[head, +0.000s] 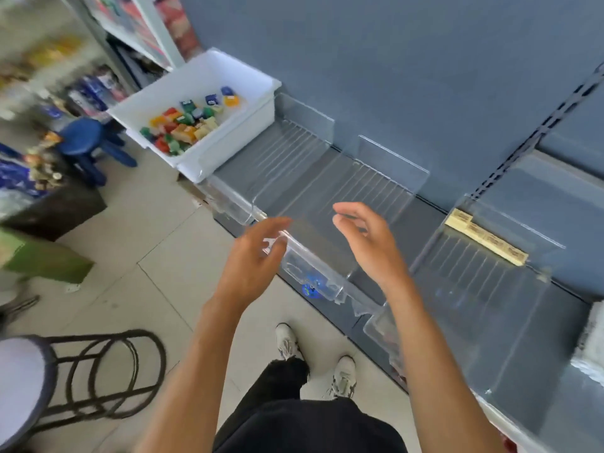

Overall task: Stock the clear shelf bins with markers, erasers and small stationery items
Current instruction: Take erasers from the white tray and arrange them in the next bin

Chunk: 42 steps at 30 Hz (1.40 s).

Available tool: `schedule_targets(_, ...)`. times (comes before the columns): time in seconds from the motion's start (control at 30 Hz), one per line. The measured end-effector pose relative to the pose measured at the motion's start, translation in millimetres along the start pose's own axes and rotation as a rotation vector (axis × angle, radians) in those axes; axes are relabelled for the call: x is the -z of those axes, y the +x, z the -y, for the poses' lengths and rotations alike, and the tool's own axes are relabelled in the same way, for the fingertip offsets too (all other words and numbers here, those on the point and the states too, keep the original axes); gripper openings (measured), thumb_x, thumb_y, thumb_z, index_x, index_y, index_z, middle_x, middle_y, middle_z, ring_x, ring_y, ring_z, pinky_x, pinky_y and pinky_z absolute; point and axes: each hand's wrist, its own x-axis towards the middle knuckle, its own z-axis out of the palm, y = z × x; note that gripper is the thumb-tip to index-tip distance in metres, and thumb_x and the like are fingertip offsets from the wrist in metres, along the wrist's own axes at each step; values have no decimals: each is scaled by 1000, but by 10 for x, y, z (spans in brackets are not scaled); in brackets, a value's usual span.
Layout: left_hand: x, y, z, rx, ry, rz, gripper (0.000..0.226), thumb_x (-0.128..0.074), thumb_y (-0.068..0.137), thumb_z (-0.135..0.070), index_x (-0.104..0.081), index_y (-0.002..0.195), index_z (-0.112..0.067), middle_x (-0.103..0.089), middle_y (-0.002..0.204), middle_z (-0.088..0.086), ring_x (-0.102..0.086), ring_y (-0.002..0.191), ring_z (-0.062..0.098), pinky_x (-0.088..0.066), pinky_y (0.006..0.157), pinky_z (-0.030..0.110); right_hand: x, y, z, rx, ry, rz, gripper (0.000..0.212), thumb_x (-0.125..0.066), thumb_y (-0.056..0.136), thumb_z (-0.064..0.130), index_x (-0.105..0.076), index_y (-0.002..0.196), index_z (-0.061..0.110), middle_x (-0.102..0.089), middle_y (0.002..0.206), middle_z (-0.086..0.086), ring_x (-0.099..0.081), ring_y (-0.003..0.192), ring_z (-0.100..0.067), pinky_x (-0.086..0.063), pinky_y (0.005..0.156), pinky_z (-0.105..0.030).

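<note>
A white tub [228,148] at the shelf's left end holds several small colourful stationery items [183,125]. To its right stand three clear slotted bins: a left one [294,138], a middle one [376,188] and a right one [474,276]. A row of beige erasers [487,240] lies at the back of the right bin. My left hand [255,259] hovers at the middle bin's front lip with loosely curled fingers, holding nothing. My right hand [366,237] hangs over that bin's front part, fingers relaxed and empty.
The grey shelf [421,217] runs along a blue-grey back wall. A black metal stool [98,374] stands at the lower left, a blue child's stool [85,138] farther back. Blurred product shelves fill the left. My feet [313,358] stand on the tiled floor.
</note>
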Motion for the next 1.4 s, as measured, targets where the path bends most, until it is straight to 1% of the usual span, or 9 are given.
schedule_targets(0.13,383,-106,263,46,-15,-131,30,-52,100,-14,-64,125,-25,-65,115,-19,-60,101,-4,-41,81,2,-562,99,185,51,-42,143,18,-60,95,23,-66,112,23,-65,110,19,-55,92,19,-38,75,0)
schedule_targets(0.23,631,-118,436,61,-57,-194,31,-50,99,-10,-64,121,-27,-65,115,-19,-59,100,-8,-41,82,3,-946,176,249,56,-74,234,14,-61,94,24,-66,107,28,-67,104,20,-58,94,14,-41,75,-3)
schedule_targets(0.33,934,-92,640,68,-122,-257,31,-51,99,-7,-61,118,-30,-64,112,-18,-58,98,-12,-39,81,0,-1326,349,365,60,-126,270,18,-61,93,29,-67,110,28,-69,106,16,-61,96,8,-45,79,-10)
schedule_targets(0.5,1585,79,1192,117,-191,-331,28,-52,100,-10,-62,116,-30,-65,112,-15,-58,97,-12,-39,78,-1,-2118,678,655,103,-168,299,20,-60,95,26,-66,114,22,-67,108,17,-60,102,6,-44,81,-6)
schedule_targets(0.87,2716,842,1773,45,-206,-248,28,-52,100,-17,-61,123,-30,-64,114,-19,-60,104,-1,-43,82,4,-3231,1287,1002,48,-138,158,17,-59,95,27,-67,110,29,-67,109,16,-60,103,3,-50,87,-23)
schedule_targets(1.07,2965,1760,1893,-9,-192,-163,27,-55,99,-17,-59,121,-33,-65,115,-18,-61,106,2,-48,86,11,-3488,2129,1100,29,-66,66,14,-60,94,28,-65,106,33,-65,109,20,-59,102,7,-48,87,-20)
schedule_targets(1.13,3004,2096,1912,-30,-156,-127,28,-55,99,-16,-59,120,-35,-64,114,-20,-61,105,1,-48,86,12,-3576,2448,1086,25,-75,51,14,-59,94,29,-64,106,34,-64,109,22,-57,100,12,-45,83,-13)
schedule_targets(1.27,3120,2714,1895,-36,-79,-75,27,-54,99,-10,-66,120,-22,-65,111,-21,-61,101,-1,-47,84,11,-3681,3071,1102,-27,-120,97,21,-55,97,31,-62,117,26,-60,109,21,-50,90,23,-38,71,0)
schedule_targets(1.4,3194,3296,1929,-40,6,31,30,-52,98,-11,-65,122,-23,-60,110,-27,-56,100,-12,-45,85,8,-3735,3721,1247,-21,-125,62,27,-54,98,34,-62,121,21,-62,119,12,-51,94,16,-37,72,-5)
